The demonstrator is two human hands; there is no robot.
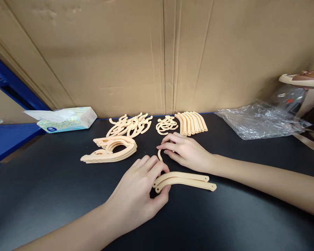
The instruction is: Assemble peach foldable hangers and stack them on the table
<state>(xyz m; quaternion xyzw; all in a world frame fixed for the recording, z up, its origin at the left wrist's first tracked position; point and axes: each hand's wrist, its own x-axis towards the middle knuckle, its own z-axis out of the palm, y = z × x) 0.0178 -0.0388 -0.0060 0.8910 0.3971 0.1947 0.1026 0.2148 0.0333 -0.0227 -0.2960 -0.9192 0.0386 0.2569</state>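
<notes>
On the black table, my left hand (141, 190) is closed around the left ends of two curved beige arms (188, 182) lying side by side. Just beyond, my right hand (185, 150) pinches a small curved beige hook (160, 155) between thumb and fingers. Assembled beige hangers (120, 153) are stacked left of my hands. Behind them lies a loose pile of curved beige pieces (132, 124). Small hooks (167, 124) lie in a heap at the back middle. Several more curved arms (191, 123) stand in a row to their right.
A tissue pack (68, 120) rests at the back left, near a blue metal frame (18, 87). Clear plastic bags (261, 120) and a strap (308, 101) are at the back right. A cardboard wall (120, 59) rises behind the table.
</notes>
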